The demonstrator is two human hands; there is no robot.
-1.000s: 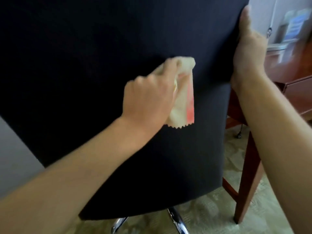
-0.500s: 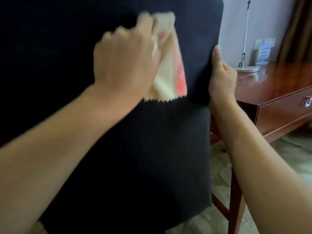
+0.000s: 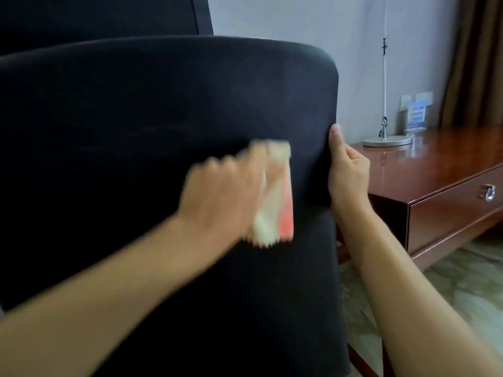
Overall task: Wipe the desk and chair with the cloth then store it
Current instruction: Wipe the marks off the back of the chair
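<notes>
- Step in hand: the chair-wiping part of the task is judged to be under way. The cloth point(image 3: 275, 194), cream with a pink-orange band and a zigzag lower edge, is held against the dark fabric back of the chair point(image 3: 163, 118), on its right half and about mid-height.
- Left hand point(image 3: 226, 194): shown blurred. The fingers appear curled over the upper part of the cloth, whose lower part hangs free below them; the exact finger placement cannot be told.
- Right hand point(image 3: 347, 172): the right edge of the chair back is gripped, the thumb lying upright along the near face and the fingers curled round behind, so that the chair is steadied.
- Next move, as a judgement: strokes over the remaining areas of the back are called for, with pressure kept on the cloth and the chair braced against swivelling; the seat is hidden behind the back. Storage of the cloth is not yet done.
- Surroundings: a polished reddish wooden desk point(image 3: 435, 164) stands just right of the chair, with a drawer bearing a metal handle point(image 3: 488, 192).
- On the desk top, a round metal lamp base point(image 3: 388, 141) with a thin stem is seen near the wall, and a small card holder point(image 3: 416, 115) beside it.
- A brown curtain point(image 3: 473, 61) hangs at far right.
- Obstruction: nothing is seen between the cloth and the fabric; the desk edge lies close to the gripping hand.
</notes>
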